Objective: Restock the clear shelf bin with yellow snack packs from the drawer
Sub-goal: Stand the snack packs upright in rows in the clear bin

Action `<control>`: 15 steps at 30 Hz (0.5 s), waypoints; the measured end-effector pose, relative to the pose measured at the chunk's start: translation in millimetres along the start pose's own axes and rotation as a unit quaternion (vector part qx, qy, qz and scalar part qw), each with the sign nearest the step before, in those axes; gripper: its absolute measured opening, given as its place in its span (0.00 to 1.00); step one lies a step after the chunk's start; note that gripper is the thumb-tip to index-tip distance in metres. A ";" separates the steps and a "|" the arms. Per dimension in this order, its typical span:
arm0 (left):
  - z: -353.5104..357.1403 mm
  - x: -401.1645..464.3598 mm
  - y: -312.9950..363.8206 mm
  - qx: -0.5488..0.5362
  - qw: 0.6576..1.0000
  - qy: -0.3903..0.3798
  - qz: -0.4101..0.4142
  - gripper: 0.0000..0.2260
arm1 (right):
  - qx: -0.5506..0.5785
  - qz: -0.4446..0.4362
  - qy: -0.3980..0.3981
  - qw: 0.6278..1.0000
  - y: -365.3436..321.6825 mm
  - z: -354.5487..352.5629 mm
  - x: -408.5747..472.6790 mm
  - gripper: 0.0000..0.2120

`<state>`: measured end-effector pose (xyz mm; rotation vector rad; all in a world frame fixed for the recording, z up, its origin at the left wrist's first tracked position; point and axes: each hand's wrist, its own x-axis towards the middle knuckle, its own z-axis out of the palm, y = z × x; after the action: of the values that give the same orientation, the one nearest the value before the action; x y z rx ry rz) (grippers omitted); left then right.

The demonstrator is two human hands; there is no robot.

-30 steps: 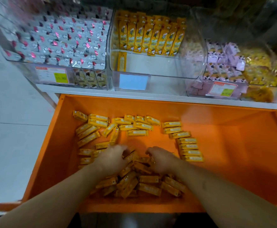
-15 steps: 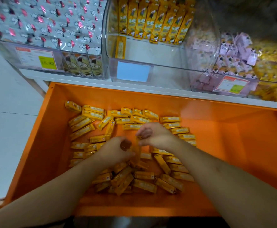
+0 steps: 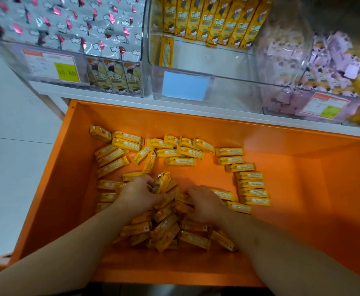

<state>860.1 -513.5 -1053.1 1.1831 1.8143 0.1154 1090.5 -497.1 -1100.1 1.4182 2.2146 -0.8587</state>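
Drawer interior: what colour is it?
Orange, seen in the head view: the drawer around the yellow snack packs.

Half a second ago both hands met above the middle of the drawer, the right hand (image 3: 204, 207) raised toward the back rows. Now it has dropped to the near pile of yellow snack packs (image 3: 170, 227), palm down on them. The left hand (image 3: 139, 196) has sunk into the same pile, and a pack (image 3: 162, 182) stands on end beside its fingers (image 3: 147, 180)
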 end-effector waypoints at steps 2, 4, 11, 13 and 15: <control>0.7 -2.2 4.2 -0.006 1.000 -0.003 0.000 0.16 | 0.009 0.019 0.020 1.000 -4.3 -2.5 -2.0 0.33; -3.8 -5.2 9.9 -0.021 1.000 -0.004 -0.006 0.14 | 0.060 0.034 0.023 0.997 -6.9 -14.5 -3.2 0.28; -54.2 -38.3 58.9 -0.154 0.985 -0.025 0.078 0.16 | 0.389 0.041 0.016 0.920 -16.3 -119.4 -32.8 0.25; -73.0 -55.9 78.9 -0.173 0.976 -0.032 0.130 0.12 | 0.449 0.018 0.049 0.892 -26.2 -155.9 -58.8 0.24; -89.7 -77.3 98.1 -0.180 0.968 -0.032 0.171 0.14 | 0.503 -0.019 0.083 0.860 -35.1 -186.8 -89.9 0.25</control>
<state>867.2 -485.8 -901.9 1.2067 1.4402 0.5741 1099.4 -444.2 -896.8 1.8906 1.9294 -2.1819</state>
